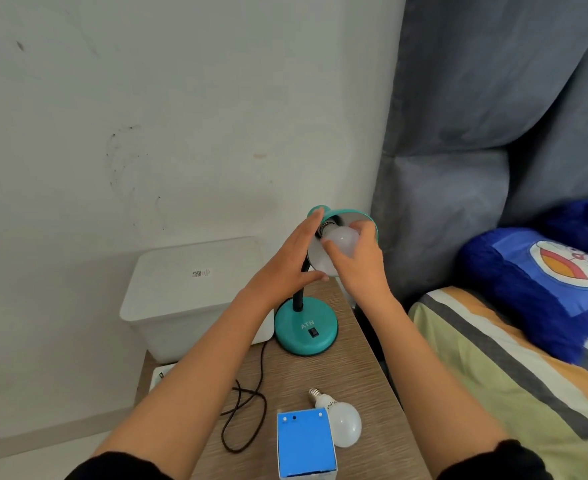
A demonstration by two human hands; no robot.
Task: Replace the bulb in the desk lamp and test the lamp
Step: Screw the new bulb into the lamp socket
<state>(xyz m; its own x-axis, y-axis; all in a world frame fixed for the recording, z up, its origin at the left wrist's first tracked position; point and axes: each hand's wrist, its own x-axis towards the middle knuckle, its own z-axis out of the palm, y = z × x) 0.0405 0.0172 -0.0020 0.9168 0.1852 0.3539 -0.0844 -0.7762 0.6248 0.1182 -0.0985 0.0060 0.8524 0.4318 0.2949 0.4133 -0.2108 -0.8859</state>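
Observation:
A teal desk lamp stands on a wooden bedside table (361, 382), its round base (304, 332) carrying a black rocker switch (314, 332). The teal shade (361, 216) tilts toward me. My left hand (285, 268) rests flat against the back of the shade with fingers extended. My right hand (358, 261) grips a white bulb (342, 239) sitting at the socket inside the shade. A second white bulb (341, 424) lies on its side on the table, beside a blue bulb box (304, 445). The lamp is unlit.
The lamp's dark cord (247, 410) loops across the table. A white plastic storage bin (195, 292) stands to the left against the wall. A bed with a striped sheet (514, 382) and a blue cartoon pillow (541, 282) lies right. Grey curtain (476, 133) hangs behind.

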